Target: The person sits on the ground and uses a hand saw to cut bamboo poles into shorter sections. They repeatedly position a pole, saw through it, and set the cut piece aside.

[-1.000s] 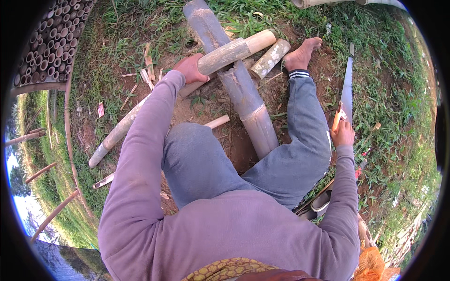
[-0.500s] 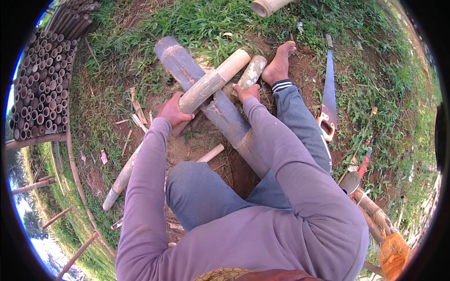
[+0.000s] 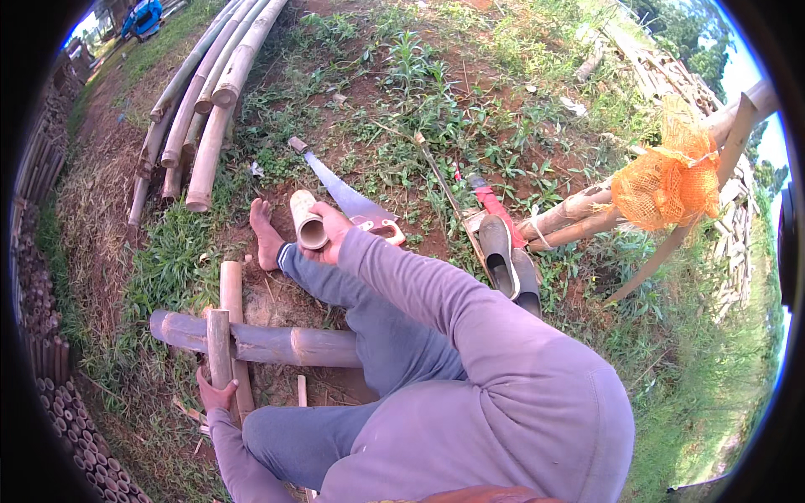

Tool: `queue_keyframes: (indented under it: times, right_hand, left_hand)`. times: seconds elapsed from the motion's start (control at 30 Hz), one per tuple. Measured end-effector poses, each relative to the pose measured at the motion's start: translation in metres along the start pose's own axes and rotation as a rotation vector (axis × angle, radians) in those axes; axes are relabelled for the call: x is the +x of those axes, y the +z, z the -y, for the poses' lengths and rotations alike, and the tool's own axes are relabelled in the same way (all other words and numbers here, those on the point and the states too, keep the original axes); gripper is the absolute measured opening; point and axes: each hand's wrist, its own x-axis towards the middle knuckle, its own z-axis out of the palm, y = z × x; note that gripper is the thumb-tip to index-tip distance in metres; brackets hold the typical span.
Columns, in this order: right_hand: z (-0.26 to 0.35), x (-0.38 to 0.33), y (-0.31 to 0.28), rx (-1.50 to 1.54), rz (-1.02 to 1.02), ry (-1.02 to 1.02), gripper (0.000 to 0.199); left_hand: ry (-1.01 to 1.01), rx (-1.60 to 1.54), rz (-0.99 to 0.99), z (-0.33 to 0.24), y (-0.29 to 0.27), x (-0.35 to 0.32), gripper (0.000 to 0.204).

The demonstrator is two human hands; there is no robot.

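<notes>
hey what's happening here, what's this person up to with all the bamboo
A seated person's left hand holds a bamboo length that crosses over a thick bamboo log. Their right hand grips a short, hollow bamboo piece, held out near their bare foot. A handsaw lies on the ground just beyond that hand, not in use.

Just above the frame's centre, the right hand [image 3: 335, 230] grips a short bamboo tube [image 3: 303, 210] near a handsaw [image 3: 342, 189]; at lower left, the left hand [image 3: 216, 394] holds a bamboo length [image 3: 219, 345] lying across a grey log [image 3: 314, 346].
</notes>
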Motion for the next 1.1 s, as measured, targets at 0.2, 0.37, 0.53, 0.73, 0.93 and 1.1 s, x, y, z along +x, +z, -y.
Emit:
queue_keyframes:
  times: [0.2,0.37,0.53,0.73,0.93,1.1]
  right_hand:
    - [0.376,-0.341,-0.055,0.25,-0.037,-1.644,0.115]
    - [0.365,-0.278,-0.038,-0.543,-0.022,-1.514,0.071]
    - [0.157,-0.067,-0.12,-0.799,-0.221,-0.749,0.035]
    - [-0.135,0.063,-0.021,-1.476,0.487,-0.573,0.045]
    - [-0.227,0.087,0.061,-1.72,0.5,-0.669,0.061]
    - [-0.197,0.155,0.075,-1.665,0.344,-0.651,0.066]
  left_hand:
    - [-0.505,0.042,-0.285,0.021,-0.041,-0.116,0.1]
    - [-0.894,-0.139,-0.529,0.072,-0.025,-0.285,0.084]
    - [-0.905,-0.322,-0.381,0.041,0.005,-0.353,0.066]
    - [-0.844,-0.62,-0.315,-0.016,-0.001,-0.428,0.06]
    - [-1.032,-0.798,-0.496,-0.025,-0.001,-0.419,0.071]
    - [-1.16,-1.391,-0.756,0.037,0.002,-0.332,0.111]
